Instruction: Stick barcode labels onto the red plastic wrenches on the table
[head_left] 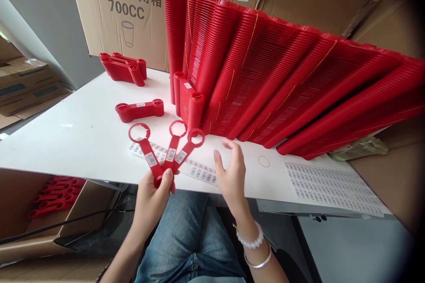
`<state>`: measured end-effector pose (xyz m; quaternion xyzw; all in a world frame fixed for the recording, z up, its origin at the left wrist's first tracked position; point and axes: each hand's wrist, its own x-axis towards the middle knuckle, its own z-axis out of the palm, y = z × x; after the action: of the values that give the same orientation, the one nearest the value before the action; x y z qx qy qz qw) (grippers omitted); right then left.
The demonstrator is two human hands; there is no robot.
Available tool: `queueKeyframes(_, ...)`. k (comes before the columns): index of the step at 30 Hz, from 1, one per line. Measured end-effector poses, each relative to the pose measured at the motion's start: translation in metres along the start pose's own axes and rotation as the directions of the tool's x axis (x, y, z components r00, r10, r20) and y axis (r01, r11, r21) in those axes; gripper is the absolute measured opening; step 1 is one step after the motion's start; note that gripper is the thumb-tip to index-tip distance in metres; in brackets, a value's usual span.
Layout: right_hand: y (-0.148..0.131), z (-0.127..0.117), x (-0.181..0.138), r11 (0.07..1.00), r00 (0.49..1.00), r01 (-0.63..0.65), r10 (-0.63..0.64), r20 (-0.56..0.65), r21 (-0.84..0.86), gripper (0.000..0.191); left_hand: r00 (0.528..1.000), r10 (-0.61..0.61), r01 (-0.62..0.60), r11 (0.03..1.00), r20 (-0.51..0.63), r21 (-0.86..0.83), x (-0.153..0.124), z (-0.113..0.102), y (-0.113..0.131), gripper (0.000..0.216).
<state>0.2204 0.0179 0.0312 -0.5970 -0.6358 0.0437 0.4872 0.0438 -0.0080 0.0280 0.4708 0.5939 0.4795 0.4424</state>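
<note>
The left hand (154, 194) is pinching three red pieces (173, 145) where their lower ends are overlapping, so they are fanning out above the table (86, 141), each one showing a label (171, 154). The right hand (232, 170) is hovering beside them, thumb and fingers parted, with nothing visibly caught between them.

The pinch is probably the weak point: it is bearing only on the overlapping ends, so a loosening thumb could be letting one piece swivel or drop. Squeezing the fan together carelessly could be rubbing a label and lifting its corner, if the glue is not holding well.

Below the fan, a sheet (203, 172) of labels is lying partly hidden; a low wrist or sleeve might be dragging it askew. The loose band (264, 162) is lying right of the right hand, where a sweeping arm could be flicking it away.

Beyond the hands, tall stacks (221, 48) are standing close behind a short stack (194, 108); a hasty reach forward could be knocking that over, or toppling the taller ones if their thin ties are giving way.
</note>
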Motion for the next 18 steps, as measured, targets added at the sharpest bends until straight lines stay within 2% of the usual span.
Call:
queueKeyframes(2,0.006,0.000,-0.009,0.998,0.986,0.063,-0.058,0.158,-0.031,0.010,0.998,0.035,-0.036,0.999,-0.048,-0.003,0.011,-0.001,-0.004,0.030)
queueKeyframes(4,0.007,0.004,-0.017,0.989,0.945,0.135,-0.109,0.308,-0.063,0.005,0.997,0.041,-0.044,0.998,-0.058,-0.043,0.021,0.000,-0.008,0.031)
queueKeyframes(5,0.006,0.006,-0.020,0.984,0.931,0.156,-0.118,0.345,-0.083,0.006,0.998,0.030,-0.034,0.997,-0.050,-0.068,0.024,0.001,-0.010,0.032)
queueKeyframes(9,0.003,0.017,-0.027,0.982,0.912,0.162,-0.111,0.395,-0.097,0.008,0.999,-0.025,0.022,0.994,-0.026,-0.110,0.030,0.010,-0.015,0.036)
queueKeyframes(13,0.005,0.022,-0.031,0.982,0.910,0.180,-0.145,0.387,-0.056,0.006,0.999,-0.011,0.003,0.984,-0.045,-0.176,0.031,0.020,-0.012,0.034)
queueKeyframes(18,0.009,0.022,-0.034,0.946,0.902,0.313,-0.270,0.338,-0.079,0.017,0.999,-0.048,0.043,0.967,-0.012,-0.252,0.036,0.028,-0.015,0.038)
